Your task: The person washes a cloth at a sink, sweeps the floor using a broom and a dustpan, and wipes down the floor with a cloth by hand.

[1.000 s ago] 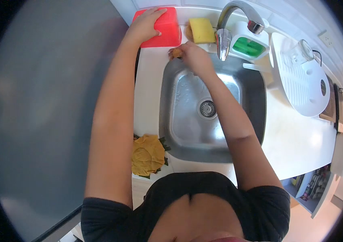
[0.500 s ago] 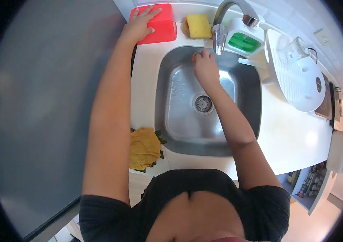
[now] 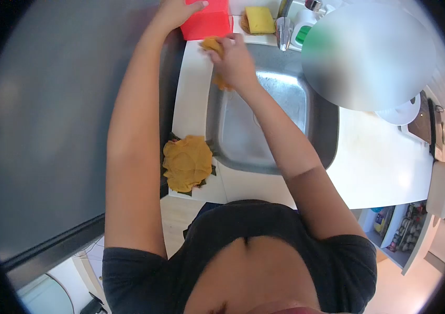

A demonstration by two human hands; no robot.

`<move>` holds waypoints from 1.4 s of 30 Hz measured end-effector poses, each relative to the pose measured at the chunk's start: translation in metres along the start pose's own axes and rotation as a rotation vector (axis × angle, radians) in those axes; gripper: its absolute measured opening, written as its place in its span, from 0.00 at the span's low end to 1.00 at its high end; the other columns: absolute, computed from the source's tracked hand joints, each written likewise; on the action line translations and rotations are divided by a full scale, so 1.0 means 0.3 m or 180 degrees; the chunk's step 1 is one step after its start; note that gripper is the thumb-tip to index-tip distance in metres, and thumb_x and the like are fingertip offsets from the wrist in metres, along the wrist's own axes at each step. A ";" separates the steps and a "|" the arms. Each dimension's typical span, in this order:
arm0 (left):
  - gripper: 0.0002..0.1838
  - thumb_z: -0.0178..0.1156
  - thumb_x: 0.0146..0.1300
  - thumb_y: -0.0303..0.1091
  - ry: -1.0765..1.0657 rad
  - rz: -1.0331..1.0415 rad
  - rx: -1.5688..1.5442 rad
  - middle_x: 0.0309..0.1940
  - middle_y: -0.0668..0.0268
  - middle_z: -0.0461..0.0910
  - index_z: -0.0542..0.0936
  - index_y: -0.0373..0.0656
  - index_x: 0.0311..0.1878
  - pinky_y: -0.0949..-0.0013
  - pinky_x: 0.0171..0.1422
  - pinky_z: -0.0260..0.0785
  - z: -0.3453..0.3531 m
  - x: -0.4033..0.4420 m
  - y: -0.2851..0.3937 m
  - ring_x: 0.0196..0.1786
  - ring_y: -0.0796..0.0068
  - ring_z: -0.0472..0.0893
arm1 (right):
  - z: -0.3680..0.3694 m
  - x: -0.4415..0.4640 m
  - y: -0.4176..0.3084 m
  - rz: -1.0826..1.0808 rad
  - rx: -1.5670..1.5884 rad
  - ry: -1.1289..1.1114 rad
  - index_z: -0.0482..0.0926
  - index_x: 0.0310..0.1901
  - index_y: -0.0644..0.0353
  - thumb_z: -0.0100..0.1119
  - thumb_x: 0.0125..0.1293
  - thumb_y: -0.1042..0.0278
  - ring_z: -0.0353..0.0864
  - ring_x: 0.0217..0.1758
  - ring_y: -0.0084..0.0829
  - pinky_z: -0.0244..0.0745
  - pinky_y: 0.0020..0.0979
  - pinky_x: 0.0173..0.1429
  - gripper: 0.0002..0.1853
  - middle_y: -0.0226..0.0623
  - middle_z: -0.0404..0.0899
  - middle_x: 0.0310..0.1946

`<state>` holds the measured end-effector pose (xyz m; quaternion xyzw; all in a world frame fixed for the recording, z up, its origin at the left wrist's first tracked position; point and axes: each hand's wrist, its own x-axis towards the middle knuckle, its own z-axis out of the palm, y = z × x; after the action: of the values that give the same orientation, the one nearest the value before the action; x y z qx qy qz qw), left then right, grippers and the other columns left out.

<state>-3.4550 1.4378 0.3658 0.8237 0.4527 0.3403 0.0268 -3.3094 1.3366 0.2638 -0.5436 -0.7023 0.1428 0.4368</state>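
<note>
Arms stretch forward, right hand gripping mustard cloth near red box.

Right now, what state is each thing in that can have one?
Drawer: pulled open
Mustard cloth: bunched, in the right hand
Leaf-edged mustard piece: lying wrinkled on the counter
Red container: left hand at it, partly out of frame
Faucet: no stream visible
</note>
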 end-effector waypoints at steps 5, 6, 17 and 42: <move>0.26 0.65 0.48 0.31 -0.0512 0.0457 0.0041 0.54 0.58 0.71 0.74 0.50 0.55 0.63 0.60 0.63 0.008 -0.043 -0.102 0.58 0.60 0.70 | 0.090 -0.032 0.010 0.0327 -0.0235 -0.1477 0.75 0.41 0.62 0.53 0.58 0.61 0.76 0.45 0.49 0.72 0.41 0.49 0.14 0.49 0.73 0.45; 0.26 0.65 0.48 0.31 -0.0494 0.0482 0.0030 0.54 0.58 0.71 0.74 0.50 0.55 0.63 0.60 0.63 0.007 -0.071 -0.067 0.58 0.60 0.70 | 0.072 -0.054 0.032 0.0272 -0.0263 -0.1385 0.76 0.38 0.60 0.54 0.57 0.62 0.77 0.43 0.48 0.73 0.42 0.48 0.12 0.48 0.75 0.42; 0.19 0.63 0.43 0.28 -0.1325 -0.0145 -0.1277 0.37 0.64 0.78 0.77 0.42 0.44 0.71 0.45 0.68 0.413 -0.385 0.224 0.38 0.73 0.77 | -0.218 -0.159 0.324 0.1767 0.1137 -0.0414 0.76 0.44 0.59 0.60 0.52 0.66 0.78 0.39 0.36 0.73 0.39 0.38 0.16 0.41 0.78 0.43; 0.15 0.59 0.51 0.34 -0.0972 -0.2344 -0.2595 0.29 0.61 0.80 0.78 0.36 0.40 0.70 0.35 0.71 0.762 -0.293 0.142 0.30 0.71 0.79 | -0.263 0.036 0.413 0.3070 0.3744 -0.0416 0.71 0.45 0.74 0.43 0.65 0.74 0.80 0.37 0.33 0.81 0.30 0.39 0.12 0.47 0.76 0.39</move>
<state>-3.3216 1.4060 0.1584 0.5745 0.5330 0.3328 0.5245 -3.1699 1.3702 0.2304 -0.4583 -0.2198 0.7002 0.5013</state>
